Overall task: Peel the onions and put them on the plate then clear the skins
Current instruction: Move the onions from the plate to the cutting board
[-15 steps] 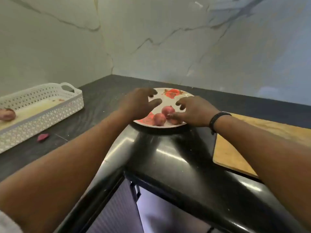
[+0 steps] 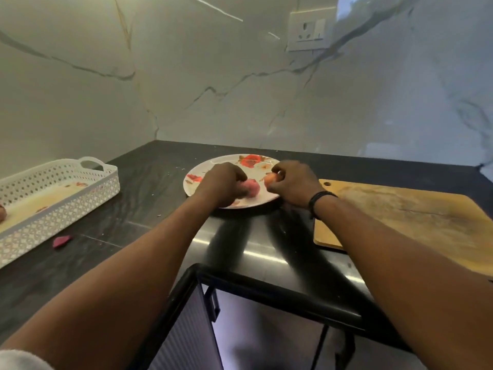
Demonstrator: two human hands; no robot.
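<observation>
My black counter [image 2: 149, 206] carries the flowered plate [image 2: 213, 166] in the middle, a white basket [image 2: 61, 196] at my left and a wooden board [image 2: 416, 222] at my right. One purple skin [image 2: 62, 241] lies just beside the basket's near wall.

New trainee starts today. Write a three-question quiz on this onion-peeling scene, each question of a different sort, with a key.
1. True or false: the wooden cutting board lies to the left of the floral plate.
2. Which hand grips the orange-brown onion? A) left hand B) right hand C) neither
3. Fill in: the loose purple skin piece lies on the counter in front of the white ____.

Key: 1. False, it lies to the right. 2. B. 3. basket.
</observation>
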